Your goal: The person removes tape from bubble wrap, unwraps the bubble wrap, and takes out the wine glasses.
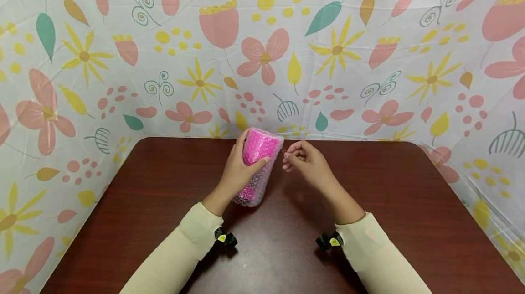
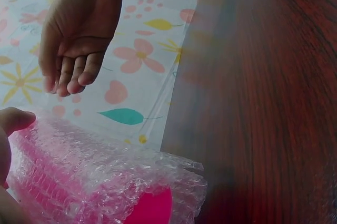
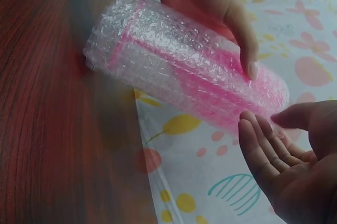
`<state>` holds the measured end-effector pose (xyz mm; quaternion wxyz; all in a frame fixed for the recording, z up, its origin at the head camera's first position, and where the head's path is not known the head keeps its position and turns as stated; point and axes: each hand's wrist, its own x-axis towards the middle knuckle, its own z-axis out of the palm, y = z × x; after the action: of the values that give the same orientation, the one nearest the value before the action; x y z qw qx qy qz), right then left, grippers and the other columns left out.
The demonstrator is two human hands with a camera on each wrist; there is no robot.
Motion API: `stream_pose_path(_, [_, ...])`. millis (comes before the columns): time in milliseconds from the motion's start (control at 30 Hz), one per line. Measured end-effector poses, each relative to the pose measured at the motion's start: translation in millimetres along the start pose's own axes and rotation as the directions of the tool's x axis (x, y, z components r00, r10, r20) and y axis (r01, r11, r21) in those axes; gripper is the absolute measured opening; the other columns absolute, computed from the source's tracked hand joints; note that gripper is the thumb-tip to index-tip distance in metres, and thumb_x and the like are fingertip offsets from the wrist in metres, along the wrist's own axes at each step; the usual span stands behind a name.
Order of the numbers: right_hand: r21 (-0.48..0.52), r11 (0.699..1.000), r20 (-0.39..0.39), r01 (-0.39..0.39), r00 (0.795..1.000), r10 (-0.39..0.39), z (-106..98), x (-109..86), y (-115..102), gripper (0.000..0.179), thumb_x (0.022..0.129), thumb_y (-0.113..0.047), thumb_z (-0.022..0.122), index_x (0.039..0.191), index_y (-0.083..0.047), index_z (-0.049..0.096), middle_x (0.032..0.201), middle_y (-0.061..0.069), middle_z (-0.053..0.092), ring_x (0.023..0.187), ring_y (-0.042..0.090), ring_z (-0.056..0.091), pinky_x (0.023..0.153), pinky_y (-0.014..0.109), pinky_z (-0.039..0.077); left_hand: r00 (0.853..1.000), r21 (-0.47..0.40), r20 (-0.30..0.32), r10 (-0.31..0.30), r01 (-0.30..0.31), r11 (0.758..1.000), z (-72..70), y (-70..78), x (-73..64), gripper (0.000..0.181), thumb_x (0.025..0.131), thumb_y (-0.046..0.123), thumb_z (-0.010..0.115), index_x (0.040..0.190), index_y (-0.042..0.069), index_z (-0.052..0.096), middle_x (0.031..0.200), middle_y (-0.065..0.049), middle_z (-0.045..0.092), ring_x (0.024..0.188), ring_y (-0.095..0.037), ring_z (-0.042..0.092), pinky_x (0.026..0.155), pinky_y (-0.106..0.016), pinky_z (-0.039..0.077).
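Note:
A bright pink object wrapped in clear bubble wrap [image 1: 257, 166] is held tilted over the far part of the table. It looks roughly cylindrical; its kind is hidden by the wrap. My left hand [image 1: 238, 166] grips it from the left side, thumb across the front and fingers behind. Just right of the package's upper end is my right hand [image 1: 308, 162], its fingers loosely bent. In the right wrist view, the right hand [image 3: 295, 166] shows its palm, thumb and fingertips close to the wrap's end. Whether they touch the wrap is unclear.
The dark reddish-brown table [image 1: 262, 257] has its far edge just behind the package. A white curtain with a floral print [image 1: 262, 57] hangs behind the table and along both sides. Black wrist cameras sit below both light sleeves [image 1: 193, 234].

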<state>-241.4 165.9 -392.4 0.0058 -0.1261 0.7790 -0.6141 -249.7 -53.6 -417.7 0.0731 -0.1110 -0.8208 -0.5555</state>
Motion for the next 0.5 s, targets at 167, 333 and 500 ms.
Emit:
stream_pose_path(167, [0.001,1.000,0.006,-0.012,1.000,0.012,-0.6,-1.6,-1.7,0.020,0.101,-0.013,0.062,0.105,0.005,0.055,0.097,0.028,0.071,0.074,0.018,0.073,0.074,0.047,0.062,1.000,0.008,0.012,0.002,-0.002,1.000,0.5,0.4,0.3,0.094,0.084,0.038,0.080,0.159,0.039,0.022,0.146,-0.011,0.045,0.123,-0.032,0.054,0.100,-0.054,0.052])
stream_pose_path(333, [0.022,1.000,0.033,-0.013,0.999,0.013,0.0,-2.1,-2.0,0.021,0.103,-0.012,0.057,0.112,0.006,0.053,0.102,0.030,0.071,0.086,0.028,0.076,0.081,0.048,0.061,1.000,0.003,0.024,-0.004,0.004,1.000,1.0,0.4,-0.3,0.094,0.085,0.039,0.080,0.158,0.042,0.021,0.147,-0.009,0.043,0.124,-0.031,0.053,0.100,-0.054,0.051])
stream_pose_path(500, [0.017,1.000,0.050,-0.003,0.999,0.003,1.0,-1.9,-1.3,0.024,0.105,-0.010,0.051,0.123,0.006,0.047,0.110,0.031,0.070,0.098,0.036,0.074,0.087,0.050,0.060,1.000,0.018,0.022,0.004,-0.004,1.000,1.6,0.4,-0.4,0.094,0.085,0.038,0.080,0.159,0.039,0.022,0.145,-0.011,0.044,0.123,-0.031,0.053,0.099,-0.054,0.052])
